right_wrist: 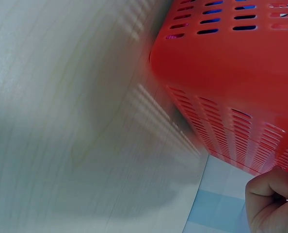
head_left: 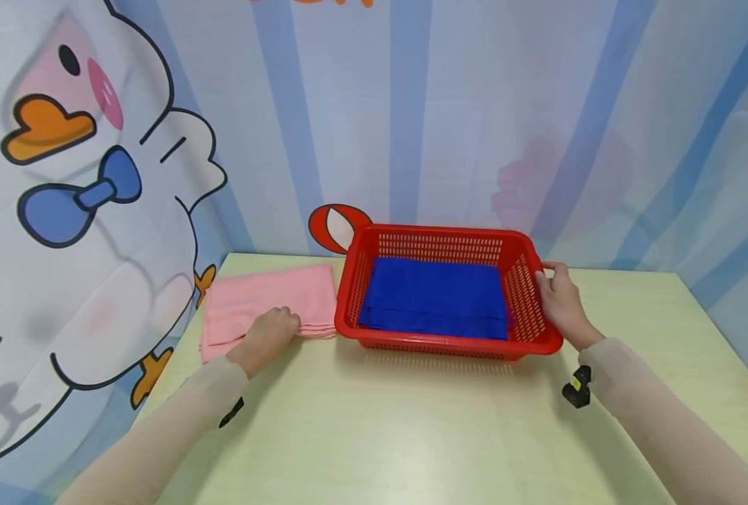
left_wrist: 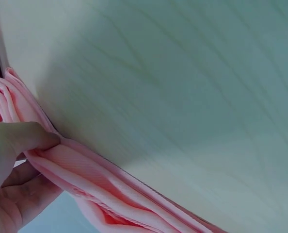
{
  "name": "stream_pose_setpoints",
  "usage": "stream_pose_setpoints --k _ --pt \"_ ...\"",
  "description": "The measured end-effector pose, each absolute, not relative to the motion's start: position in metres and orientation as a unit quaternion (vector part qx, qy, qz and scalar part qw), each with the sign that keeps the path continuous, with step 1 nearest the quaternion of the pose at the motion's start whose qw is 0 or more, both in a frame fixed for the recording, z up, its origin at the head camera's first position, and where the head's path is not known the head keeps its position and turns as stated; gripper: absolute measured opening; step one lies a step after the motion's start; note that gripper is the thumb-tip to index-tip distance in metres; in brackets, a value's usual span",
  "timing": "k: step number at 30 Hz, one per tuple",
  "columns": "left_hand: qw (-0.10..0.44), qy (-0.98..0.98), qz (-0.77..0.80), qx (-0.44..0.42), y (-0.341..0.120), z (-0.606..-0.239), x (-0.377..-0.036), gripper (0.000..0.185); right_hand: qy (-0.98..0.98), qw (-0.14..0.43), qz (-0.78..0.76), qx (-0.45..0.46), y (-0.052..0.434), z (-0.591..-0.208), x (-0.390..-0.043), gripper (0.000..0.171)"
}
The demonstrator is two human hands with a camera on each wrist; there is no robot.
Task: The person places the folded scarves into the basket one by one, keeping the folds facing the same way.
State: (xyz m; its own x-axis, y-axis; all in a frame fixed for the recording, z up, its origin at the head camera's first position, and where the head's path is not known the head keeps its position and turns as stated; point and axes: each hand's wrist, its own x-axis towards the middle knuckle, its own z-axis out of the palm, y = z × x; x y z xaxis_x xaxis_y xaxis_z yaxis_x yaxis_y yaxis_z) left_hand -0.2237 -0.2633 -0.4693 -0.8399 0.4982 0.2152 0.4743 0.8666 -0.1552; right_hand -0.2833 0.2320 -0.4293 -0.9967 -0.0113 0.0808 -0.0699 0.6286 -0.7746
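A pale yellow-green table [head_left: 374, 428] stands in a corner against a printed backdrop [head_left: 83, 175] of blue and white stripes with a large cartoon duck wearing a blue bow. A red slotted plastic basket [head_left: 541, 345] sits toward the far middle of the table, its open top upward. Inside it lies a folded blue cloth [head_left: 436, 296], flat on the bottom and covering most of the floor of the basket; blue shows through the wall slots in the right wrist view. Just beside the basket, on its left, a folded pink towel [head_left: 266, 294] lies flat on the table, its right edge close to the basket wall. The left hand [head_left: 269, 335] rests on the towel's near right corner; the left wrist view shows the thumb on top of the stacked pink layers and the fingers beneath them, pinching the folded edge, which is slightly raised off the table. The right hand [head_left: 558, 300] is at the right end of the basket, thumb over the rim and fingers curled against the outer wall, gripping it. Both forearms wear light beige sleeves [head_left: 652, 414], each carrying a small black device at the wrist.
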Motion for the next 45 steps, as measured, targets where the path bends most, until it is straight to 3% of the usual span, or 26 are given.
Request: stream_pose_setpoints --k 28,45 --pt "0.152 -0.944 0.097 -0.275 -0.268 -0.474 -0.214 0.016 -0.901 0.027 0.433 0.020 0.231 -0.429 -0.283 0.055" --pt "0.121 -0.945 0.102 -0.287 -0.271 -0.468 -0.199 0.012 -0.901 0.035 0.432 0.024 0.231 -0.427 -0.281 0.052"
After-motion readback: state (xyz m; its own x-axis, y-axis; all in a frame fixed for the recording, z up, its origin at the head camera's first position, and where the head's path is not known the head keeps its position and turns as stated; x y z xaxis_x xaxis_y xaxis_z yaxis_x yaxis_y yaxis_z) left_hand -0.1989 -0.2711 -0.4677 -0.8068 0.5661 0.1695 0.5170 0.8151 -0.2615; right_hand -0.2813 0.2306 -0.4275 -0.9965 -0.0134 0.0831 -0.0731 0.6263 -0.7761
